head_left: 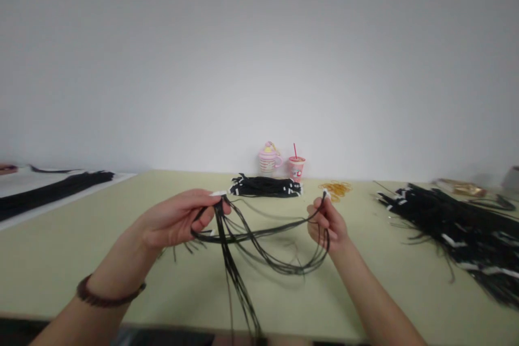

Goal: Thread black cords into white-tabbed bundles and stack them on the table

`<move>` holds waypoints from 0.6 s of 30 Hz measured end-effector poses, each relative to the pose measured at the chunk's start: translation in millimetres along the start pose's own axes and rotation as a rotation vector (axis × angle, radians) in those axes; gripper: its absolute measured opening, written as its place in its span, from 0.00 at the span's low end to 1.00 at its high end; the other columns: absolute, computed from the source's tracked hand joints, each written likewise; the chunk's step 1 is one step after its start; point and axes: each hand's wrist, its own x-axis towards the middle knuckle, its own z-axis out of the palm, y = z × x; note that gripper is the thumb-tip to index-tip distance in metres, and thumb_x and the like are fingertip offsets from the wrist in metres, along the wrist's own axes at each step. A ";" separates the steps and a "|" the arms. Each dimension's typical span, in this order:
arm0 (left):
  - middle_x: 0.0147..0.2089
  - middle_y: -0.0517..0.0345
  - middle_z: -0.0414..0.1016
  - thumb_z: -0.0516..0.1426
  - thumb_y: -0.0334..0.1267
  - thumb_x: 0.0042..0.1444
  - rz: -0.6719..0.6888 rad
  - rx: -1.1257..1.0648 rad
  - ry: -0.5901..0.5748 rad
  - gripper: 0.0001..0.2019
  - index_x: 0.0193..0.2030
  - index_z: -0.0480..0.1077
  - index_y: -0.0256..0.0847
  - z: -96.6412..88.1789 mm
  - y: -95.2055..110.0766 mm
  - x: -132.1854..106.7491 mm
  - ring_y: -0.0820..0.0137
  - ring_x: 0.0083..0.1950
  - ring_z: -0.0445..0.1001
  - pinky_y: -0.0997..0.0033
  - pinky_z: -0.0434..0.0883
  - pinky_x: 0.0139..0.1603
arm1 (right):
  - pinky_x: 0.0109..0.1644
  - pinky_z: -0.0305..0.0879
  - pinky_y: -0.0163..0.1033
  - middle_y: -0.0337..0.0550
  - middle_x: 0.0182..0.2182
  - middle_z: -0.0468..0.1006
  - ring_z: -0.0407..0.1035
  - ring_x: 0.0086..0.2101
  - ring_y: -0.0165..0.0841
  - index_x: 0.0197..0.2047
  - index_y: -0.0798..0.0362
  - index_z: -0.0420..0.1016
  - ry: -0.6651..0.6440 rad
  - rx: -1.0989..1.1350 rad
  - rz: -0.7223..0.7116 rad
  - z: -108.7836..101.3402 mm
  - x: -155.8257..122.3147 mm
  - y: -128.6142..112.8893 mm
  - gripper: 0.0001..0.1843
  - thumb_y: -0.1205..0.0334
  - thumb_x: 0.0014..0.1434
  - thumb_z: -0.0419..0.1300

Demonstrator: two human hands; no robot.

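Our left hand (174,223) closes its grip on one end of a bundle of thin black cords with small white end tags (259,240), thumb and fingers pinched tight just under the tags. Our right hand (329,225) holds the other tagged ends in a closed grip at about the same height. Between the hands the cords sag in loose loops above the surface. Several strands hang from the left grip past the near edge, out of view.

We judge the loops could tangle. The strands cross where they sag, so drawing the hands apart might pull them into a knot. A slack pinch might let single strands slip free, since they look fine and smooth.

The cords are slim, limp and matt black. The pale yellow-green surface (60,248) looks flat and smooth. Farther back lies a neat flat stack of black cords (265,186). Behind it, by the white wall, are a pink cup-shaped toy (268,158) and a small pink cup with a red straw (297,167). Thin yellow rubber bands (336,189) are scattered to their right. A shaggy heap of black cords (458,227) fills the right side. A brown beaded bracelet (105,294) circles our left wrist.
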 end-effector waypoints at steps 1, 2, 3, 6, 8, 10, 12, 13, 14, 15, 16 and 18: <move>0.13 0.58 0.65 0.56 0.31 0.55 -0.026 -0.028 -0.026 0.09 0.31 0.76 0.29 8.1 2.2 -3.4 0.80 0.13 0.64 0.88 0.63 0.12 | 0.10 0.37 0.26 0.25 0.13 0.55 0.38 0.08 0.16 0.33 0.54 0.70 0.008 0.019 0.019 0.3 -0.8 -1.6 0.22 0.43 0.60 0.51; 0.15 0.57 0.67 0.55 0.33 0.56 -0.079 -0.048 -0.045 0.10 0.32 0.76 0.30 14.4 2.0 -2.9 0.79 0.15 0.66 0.87 0.66 0.15 | 0.10 0.36 0.26 0.25 0.13 0.55 0.37 0.08 0.15 0.33 0.54 0.70 0.026 0.030 0.033 0.3 -0.2 -2.4 0.22 0.43 0.60 0.50; 0.16 0.56 0.69 0.54 0.32 0.57 -0.107 -0.045 -0.056 0.10 0.33 0.76 0.29 18.4 -1.1 1.6 0.79 0.16 0.67 0.87 0.68 0.17 | 0.10 0.38 0.25 0.26 0.14 0.56 0.39 0.09 0.16 0.35 0.54 0.70 0.051 0.032 0.046 -0.5 1.7 -2.6 0.21 0.44 0.61 0.49; 0.19 0.59 0.70 0.54 0.32 0.56 -0.142 0.068 0.001 0.09 0.33 0.76 0.31 18.6 -24.5 35.6 0.82 0.18 0.68 0.90 0.67 0.21 | 0.19 0.58 0.26 0.34 0.24 0.68 0.58 0.17 0.19 0.42 0.58 0.69 0.166 -0.016 0.109 -7.9 13.7 0.1 0.19 0.49 0.63 0.50; 0.21 0.57 0.72 0.56 0.35 0.55 -0.175 0.137 0.006 0.10 0.35 0.75 0.31 12.6 -47.2 67.3 0.80 0.20 0.69 0.86 0.68 0.23 | 0.32 0.69 0.35 0.42 0.35 0.72 0.68 0.30 0.26 0.46 0.58 0.68 0.263 -0.089 0.177 -16.7 22.7 4.7 0.17 0.53 0.63 0.53; 0.22 0.51 0.73 0.58 0.41 0.52 -0.216 0.225 0.014 0.13 0.32 0.75 0.29 6.0 -70.4 97.4 0.74 0.21 0.71 0.79 0.68 0.21 | 0.42 0.70 0.43 0.46 0.44 0.71 0.69 0.39 0.32 0.50 0.57 0.67 0.369 -0.183 0.238 -26.8 29.2 11.9 0.17 0.55 0.62 0.54; 0.18 0.53 0.71 0.62 0.44 0.47 -0.195 0.308 0.027 0.15 0.27 0.74 0.29 0.5 -90.5 120.8 0.73 0.18 0.67 0.76 0.63 0.18 | 0.46 0.69 0.46 0.47 0.47 0.70 0.68 0.43 0.35 0.51 0.56 0.66 0.467 -0.282 0.276 -36.3 32.3 21.6 0.18 0.56 0.62 0.55; 0.18 0.56 0.70 0.64 0.44 0.44 -0.160 0.331 0.030 0.14 0.26 0.74 0.31 -1.8 -98.9 129.4 0.75 0.18 0.66 0.77 0.62 0.19 | 0.46 0.68 0.47 0.47 0.48 0.69 0.68 0.44 0.36 0.52 0.56 0.66 0.506 -0.328 0.290 -40.3 32.7 27.1 0.18 0.56 0.61 0.55; 0.18 0.58 0.69 0.64 0.44 0.43 -0.122 0.347 0.032 0.14 0.25 0.73 0.32 -4.1 -106.2 135.9 0.76 0.18 0.64 0.77 0.61 0.19 | 0.47 0.68 0.47 0.48 0.49 0.69 0.68 0.45 0.36 0.52 0.56 0.66 0.535 -0.368 0.302 -43.4 32.6 32.8 0.18 0.57 0.61 0.55; 0.17 0.61 0.67 0.65 0.44 0.41 -0.080 0.357 0.035 0.14 0.23 0.73 0.33 -6.4 -112.5 140.6 0.77 0.18 0.62 0.78 0.59 0.19 | 0.47 0.68 0.47 0.47 0.49 0.69 0.68 0.45 0.37 0.52 0.56 0.66 0.553 -0.400 0.316 -45.7 32.3 38.2 0.18 0.57 0.61 0.56; 0.17 0.63 0.65 0.66 0.43 0.40 -0.039 0.363 0.039 0.13 0.21 0.72 0.34 -8.9 -117.6 143.6 0.78 0.19 0.60 0.79 0.58 0.20 | 0.47 0.68 0.47 0.47 0.49 0.69 0.68 0.45 0.37 0.52 0.56 0.66 0.560 -0.422 0.332 -47.1 31.8 43.2 0.18 0.57 0.61 0.56; 0.17 0.65 0.64 0.66 0.43 0.40 0.021 0.364 0.049 0.14 0.20 0.71 0.35 -14.0 -124.5 144.9 0.78 0.20 0.60 0.79 0.57 0.21 | 0.47 0.68 0.47 0.47 0.49 0.69 0.68 0.45 0.37 0.52 0.57 0.66 0.542 -0.439 0.369 -47.4 31.1 50.5 0.18 0.56 0.61 0.56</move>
